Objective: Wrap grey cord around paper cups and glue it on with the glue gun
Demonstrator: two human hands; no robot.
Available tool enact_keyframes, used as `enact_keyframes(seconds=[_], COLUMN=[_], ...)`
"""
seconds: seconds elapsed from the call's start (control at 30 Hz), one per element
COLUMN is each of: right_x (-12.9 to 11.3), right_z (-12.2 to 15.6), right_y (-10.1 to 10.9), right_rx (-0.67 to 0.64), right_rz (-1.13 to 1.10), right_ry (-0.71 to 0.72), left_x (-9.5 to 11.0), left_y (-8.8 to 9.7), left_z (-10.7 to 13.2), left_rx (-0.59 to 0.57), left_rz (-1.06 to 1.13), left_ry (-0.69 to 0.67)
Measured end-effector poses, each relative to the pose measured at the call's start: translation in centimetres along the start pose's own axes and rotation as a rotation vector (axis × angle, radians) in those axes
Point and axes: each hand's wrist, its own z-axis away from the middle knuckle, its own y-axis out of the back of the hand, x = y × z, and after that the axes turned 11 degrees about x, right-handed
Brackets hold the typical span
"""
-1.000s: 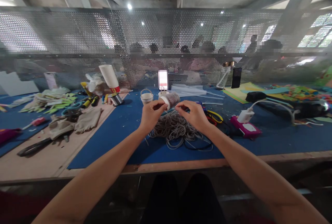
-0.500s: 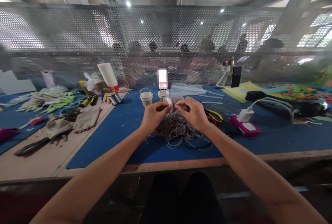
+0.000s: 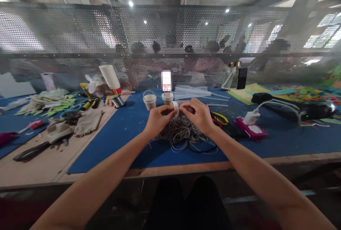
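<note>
A small white paper cup (image 3: 176, 109) lies on its side in the air between my hands, its pale rim turned toward me. The fingers of my left hand (image 3: 160, 119) are closed on the rim's left side. My right hand (image 3: 197, 115) pinches at the right side of the same cup; its fingertips hide the exact contact. Below both hands spreads a tangled heap of grey cord (image 3: 183, 134). Just beyond stand a cord-wrapped cup with a looped handle (image 3: 150, 101) and a second similar cup (image 3: 167, 98), partly behind the held one.
Pliers with yellow and red handles (image 3: 220, 119) lie right of the cord, near a magenta power block (image 3: 253, 130). A glue gun (image 3: 306, 111) sits farther right. Stacked paper cups (image 3: 108, 76), gloves (image 3: 88, 122) and scissors (image 3: 71, 111) are at left. A mesh screen (image 3: 87, 31) stands behind.
The held cup has turned, so its rim faces me more and less of its side shows. Both hands stay in nearly the same place.
</note>
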Motion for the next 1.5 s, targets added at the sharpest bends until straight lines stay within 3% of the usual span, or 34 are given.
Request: enact_keyframes(seconds=[1.5], right_x=[0.36], right_z=[-0.14], right_y=[0.10], right_rx=[0.050], right_rz=[0.125], right_ry=[0.016], left_x=[0.76], left_y=[-0.03], left_z=[0.12], left_rx=[-0.125], left_rz=[0.035], left_ry=[0.005])
